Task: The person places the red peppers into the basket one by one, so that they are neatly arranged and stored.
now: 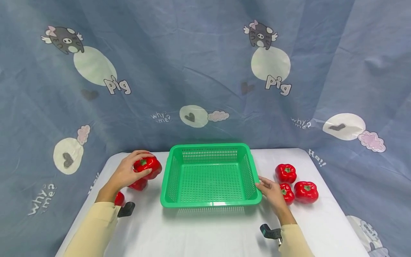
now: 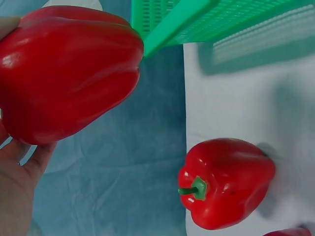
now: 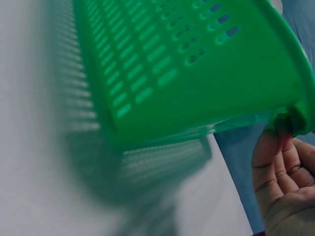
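Note:
My left hand [image 1: 130, 171] grips a red bell pepper [image 1: 151, 167] with a green stem, raised left of the green basket [image 1: 210, 204]. The left wrist view shows the same held pepper [image 2: 74, 73] close up, fingers around its side. Below it, a second red bell pepper [image 2: 226, 184] lies on the white table. My right hand [image 1: 271, 192] pinches the basket's right rim near its front corner; in the right wrist view the fingers [image 3: 278, 162] curl at that rim [image 3: 302, 98]. No peppers lie inside the basket.
Right of the basket, three red bell peppers [image 1: 306, 192] sit on the white table [image 1: 205, 235]. Another red pepper [image 1: 119, 198] shows by the left forearm, partly hidden. A blue cloth with pig prints [image 1: 205, 71] hangs behind the table.

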{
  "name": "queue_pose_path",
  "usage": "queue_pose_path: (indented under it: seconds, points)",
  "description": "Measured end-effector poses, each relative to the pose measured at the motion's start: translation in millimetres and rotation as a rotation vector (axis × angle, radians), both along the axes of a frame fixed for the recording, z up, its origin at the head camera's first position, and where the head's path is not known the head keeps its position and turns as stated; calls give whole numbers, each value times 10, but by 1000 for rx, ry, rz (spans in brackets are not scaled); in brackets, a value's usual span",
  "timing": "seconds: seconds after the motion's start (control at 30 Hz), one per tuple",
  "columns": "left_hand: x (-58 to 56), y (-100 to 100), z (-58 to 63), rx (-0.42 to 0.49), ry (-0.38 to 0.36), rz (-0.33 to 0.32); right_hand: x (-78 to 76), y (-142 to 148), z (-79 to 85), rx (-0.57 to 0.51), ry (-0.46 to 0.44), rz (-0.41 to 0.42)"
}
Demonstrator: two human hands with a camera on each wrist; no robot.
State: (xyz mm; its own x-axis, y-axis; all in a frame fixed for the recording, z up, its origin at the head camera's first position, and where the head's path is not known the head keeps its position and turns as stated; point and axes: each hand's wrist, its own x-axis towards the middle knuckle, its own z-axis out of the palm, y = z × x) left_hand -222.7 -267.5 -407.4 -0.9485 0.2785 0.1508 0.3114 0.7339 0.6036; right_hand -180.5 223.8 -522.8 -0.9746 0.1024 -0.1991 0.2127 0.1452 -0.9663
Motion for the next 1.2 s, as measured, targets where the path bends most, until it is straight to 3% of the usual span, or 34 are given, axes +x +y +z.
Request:
queue_pose_path:
  seconds: [0.37, 0.6, 0.83, 1.2]
  points:
    - [-61, 152, 31, -11, 21, -52, -91, 72, 102, -81, -80, 83]
    - [-142, 241, -17, -4, 51, -111, -134, 134, 159, -91, -109, 135]
    - [-215, 382, -8, 17, -2, -147, -137, 189, 193, -80, -93, 205]
    - [-391, 644, 84, -57, -36, -185, -181, 252, 197, -90, -118, 264]
